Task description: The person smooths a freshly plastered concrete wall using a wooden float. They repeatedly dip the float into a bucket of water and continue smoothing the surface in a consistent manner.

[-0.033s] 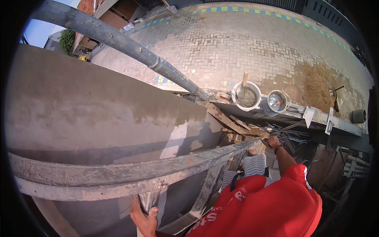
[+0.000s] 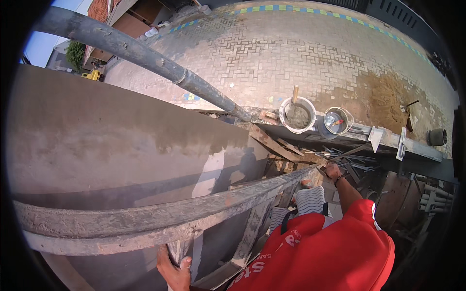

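A long, mortar-caked wooden trestle [image 2: 141,216] crosses in front of me, its far end reaching toward the low wall. My left hand [image 2: 174,272] is wrapped round an upright post beneath the top beam, the thumb on the post's right side. At the far end, my right hand [image 2: 333,171], with a dark bracelet at the wrist, is closed against the trestle's end; its fingers are partly hidden. To the left stands a grey rendered wall [image 2: 111,126], damp and darker along its upper part.
On the low wall stand a white bucket [image 2: 312,116] of mortar with a trowel, a second bucket [image 2: 343,131] and a wooden float [image 2: 268,117]. A thick grey pole [image 2: 145,54] slants overhead. Planks [image 2: 272,143] and thin rods lie below. Sand [image 2: 386,99] is heaped on the paving.
The view has shifted slightly, so the buckets sit a little further left and the trestle's near end lower. Both hands keep the same hold.
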A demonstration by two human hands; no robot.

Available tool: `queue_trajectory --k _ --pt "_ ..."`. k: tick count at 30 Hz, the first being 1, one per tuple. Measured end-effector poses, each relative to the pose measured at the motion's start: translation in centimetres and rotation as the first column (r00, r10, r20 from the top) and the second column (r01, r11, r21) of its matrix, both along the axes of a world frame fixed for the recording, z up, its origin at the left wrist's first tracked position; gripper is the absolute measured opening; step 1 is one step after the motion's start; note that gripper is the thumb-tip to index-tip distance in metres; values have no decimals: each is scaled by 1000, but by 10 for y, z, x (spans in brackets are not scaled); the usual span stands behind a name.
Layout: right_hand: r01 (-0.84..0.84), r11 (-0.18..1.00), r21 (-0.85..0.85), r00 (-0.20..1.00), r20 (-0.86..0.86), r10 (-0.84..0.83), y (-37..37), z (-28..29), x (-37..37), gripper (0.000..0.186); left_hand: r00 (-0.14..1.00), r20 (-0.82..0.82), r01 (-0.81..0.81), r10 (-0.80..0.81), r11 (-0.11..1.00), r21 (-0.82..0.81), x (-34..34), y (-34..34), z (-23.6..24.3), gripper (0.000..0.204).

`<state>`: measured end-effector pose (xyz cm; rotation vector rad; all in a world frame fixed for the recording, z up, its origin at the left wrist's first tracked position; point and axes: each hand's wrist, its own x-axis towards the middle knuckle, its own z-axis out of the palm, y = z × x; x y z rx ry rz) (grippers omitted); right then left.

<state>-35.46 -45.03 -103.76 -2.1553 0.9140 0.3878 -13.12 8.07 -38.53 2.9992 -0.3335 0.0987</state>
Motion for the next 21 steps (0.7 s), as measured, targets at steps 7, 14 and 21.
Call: queue_trajectory --k 7,14,21 --pt "540 724 430 817 -58 -574 19 93 86 46 980 -91 -161 174 978 135 -13 14 22 78" --pt "586 791 -177 811 113 -575 -120 50 124 44 939 -130 -317 319 948 34 26 -19 -3 86" --pt "-11 855 -519 907 -366 -210 -212 -22 146 23 936 -48 -345 348 937 62 64 -37 -29 95"
